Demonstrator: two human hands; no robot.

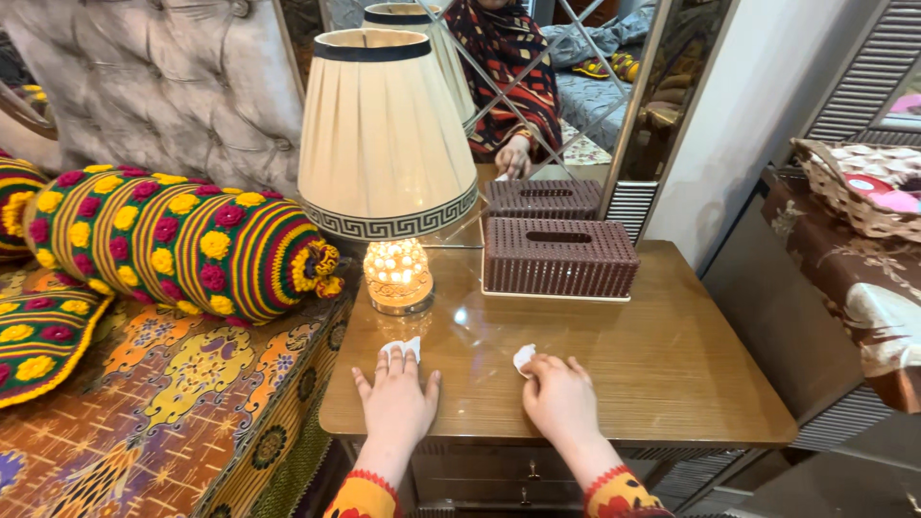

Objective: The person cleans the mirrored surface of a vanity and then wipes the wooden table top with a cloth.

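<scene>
Both hands flat on near edge of glossy wooden bedside table (672,374). Left hand (396,401) fingers spread, fingertips pressing a white tissue piece (403,346). Right hand (559,395) loosely curled, touching second white tissue scrap (523,358) at its left. Lit lamp (389,163) far left, brown tissue box (558,257) far centre, crochet bolster (173,240) on bed left.

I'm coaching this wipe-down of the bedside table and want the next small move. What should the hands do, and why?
Probably slide the left hand and its white tissue forward toward the lamp base. Both hands lie flat at the near edge of the table, and the glossy top beyond them looks unreached.
</scene>
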